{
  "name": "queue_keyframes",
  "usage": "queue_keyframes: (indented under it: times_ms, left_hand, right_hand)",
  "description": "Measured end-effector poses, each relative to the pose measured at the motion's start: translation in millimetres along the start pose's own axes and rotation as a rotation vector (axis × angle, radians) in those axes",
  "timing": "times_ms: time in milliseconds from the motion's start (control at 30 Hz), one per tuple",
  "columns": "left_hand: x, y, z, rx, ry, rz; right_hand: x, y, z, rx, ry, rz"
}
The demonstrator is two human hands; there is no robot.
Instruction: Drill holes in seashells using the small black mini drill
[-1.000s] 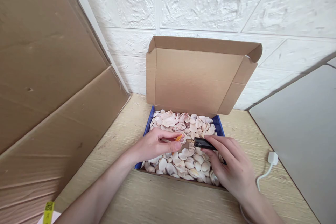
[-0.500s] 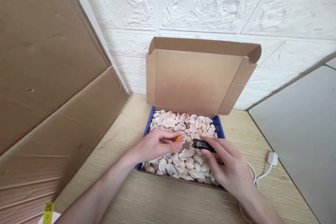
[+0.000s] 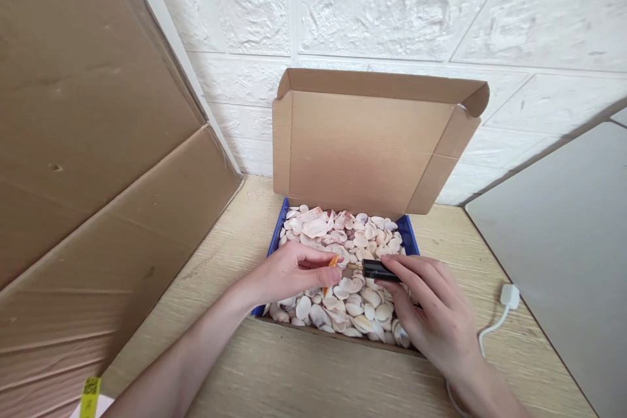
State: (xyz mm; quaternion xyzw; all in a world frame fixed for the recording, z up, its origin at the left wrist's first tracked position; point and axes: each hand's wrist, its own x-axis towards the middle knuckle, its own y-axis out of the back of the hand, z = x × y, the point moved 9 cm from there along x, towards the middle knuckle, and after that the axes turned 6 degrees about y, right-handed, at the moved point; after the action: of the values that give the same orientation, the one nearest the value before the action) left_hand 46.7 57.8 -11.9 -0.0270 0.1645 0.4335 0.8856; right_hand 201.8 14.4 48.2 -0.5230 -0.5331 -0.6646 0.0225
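Note:
Over the middle of a shell-filled box, my left hand (image 3: 289, 272) pinches a thin orange piece (image 3: 334, 262) between thumb and fingers; what kind of piece it is cannot be made out. My right hand (image 3: 435, 304) grips a small black hand drill (image 3: 378, 270), lying level with its brass-coloured tip pointing left at the orange piece. A short gap separates the tip from the piece. Beneath both hands lie many pale seashells (image 3: 318, 227), some hidden by the hands.
The box's cardboard lid (image 3: 365, 144) stands open at the back, before a white brick-pattern wall (image 3: 392, 10). Tall cardboard (image 3: 98, 144) rises on the left, a pale grey panel (image 3: 563, 261) on the right. A white cable with a plug (image 3: 509, 296) lies on the wooden table (image 3: 294, 372).
My right hand has drawn the drill slightly to the right, widening the gap to the orange piece. The orange piece has turned a little in my left hand, which stays in nearly the same place.

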Motion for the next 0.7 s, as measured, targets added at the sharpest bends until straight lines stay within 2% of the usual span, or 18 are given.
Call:
queue_keyframes:
  times_ms: [267,567,700]
  left_hand:
    - [-0.6,0.3,0.6,0.026,-0.003,0.006]
    - [1.0,-0.9,-6.4,-0.028,0.059,-0.012]
    - [0.6,0.9,-2.2,0.003,0.022,0.020]
  right_hand:
    - [-4.2,-11.7,3.1,0.049,-0.025,-0.093]
    - [-1.0,3.9,-6.3,0.006,0.028,0.016]
    - [-0.2,4.0,-6.0,0.003,0.025,0.017]
